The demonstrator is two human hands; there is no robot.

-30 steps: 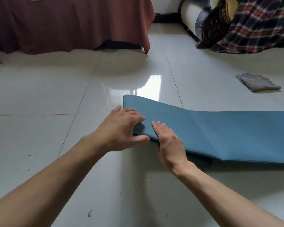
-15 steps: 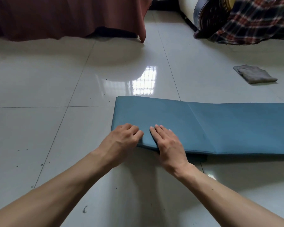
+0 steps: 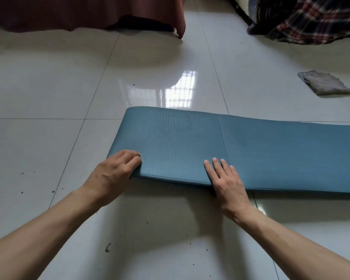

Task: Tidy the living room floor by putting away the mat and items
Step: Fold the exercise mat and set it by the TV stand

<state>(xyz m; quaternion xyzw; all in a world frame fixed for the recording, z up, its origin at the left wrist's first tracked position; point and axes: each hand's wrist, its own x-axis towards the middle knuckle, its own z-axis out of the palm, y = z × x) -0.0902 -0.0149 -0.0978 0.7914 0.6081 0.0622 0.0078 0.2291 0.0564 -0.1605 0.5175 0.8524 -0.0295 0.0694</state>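
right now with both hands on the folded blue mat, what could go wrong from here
1. The mat looks springy: its folded end bulges at the far side, while the left hand grips only the near corner and the right hand presses flat. Letting go could let it flop open.
2. The tile floor is glossy, so the mat may slide when pushed.
3. Dark specks on the floor could stick to it.

Bare forearms lead to the bare left hand (image 3: pixel 113 172) and right hand (image 3: pixel 228 182), nails short.
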